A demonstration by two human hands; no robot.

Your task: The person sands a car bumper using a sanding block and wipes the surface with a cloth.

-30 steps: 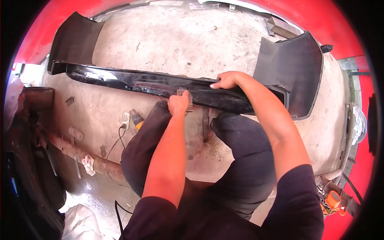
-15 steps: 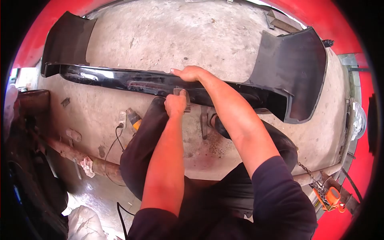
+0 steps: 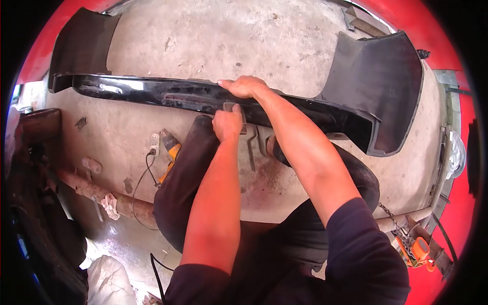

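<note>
A long black bumper [image 3: 168,94] lies across the view, its two wide ends standing up at left and right. My left hand [image 3: 227,123] is closed round a small flat greyish piece [image 3: 243,118], which lies against the bumper's near edge at the middle. Just beyond and to the right, my right hand [image 3: 244,86] grips the bumper's far edge, with the thumb pointing left along it. The fingers that curl behind that edge are partly hidden.
A yellow and black power tool [image 3: 170,152] and a white socket block [image 3: 154,144] with a cable lie left of my knee. A rusty pipe [image 3: 137,211] crosses behind them. An orange hoist with a chain [image 3: 420,248] is at lower right.
My right hand has moved left along the bumper, closer to my left hand. The bumper's right end has shifted right in view. My left hand still holds the flat piece.
</note>
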